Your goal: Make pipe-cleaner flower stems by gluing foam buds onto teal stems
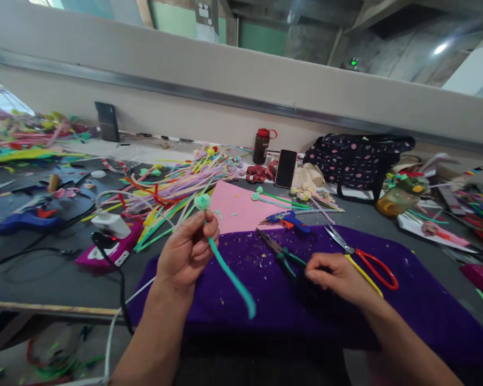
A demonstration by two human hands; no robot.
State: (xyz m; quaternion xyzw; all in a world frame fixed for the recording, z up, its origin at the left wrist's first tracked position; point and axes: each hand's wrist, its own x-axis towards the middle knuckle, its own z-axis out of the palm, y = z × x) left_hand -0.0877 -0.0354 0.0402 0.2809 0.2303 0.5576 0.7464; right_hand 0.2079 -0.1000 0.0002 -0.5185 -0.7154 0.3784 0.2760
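Note:
My left hand (187, 249) is closed around a teal pipe-cleaner flower (229, 271), held upright above the purple felt cloth (418, 305); its small green bud (203, 201) sticks up above my fingers and the stem trails down to the right. My right hand (338, 276) rests on the cloth with fingers pinched together beside the green-handled pliers (284, 253); what it grips is hidden. Red-handled scissors (366, 260) lie just right of that hand. A blue glue gun (287, 219) lies at the cloth's far edge.
A pile of coloured pipe cleaners (177, 187) and a pink sheet (237, 209) lie behind the cloth. A white power plug (109, 222), a phone (285, 168), a dark bottle (261, 145) and a spotted bag (356, 158) stand further back.

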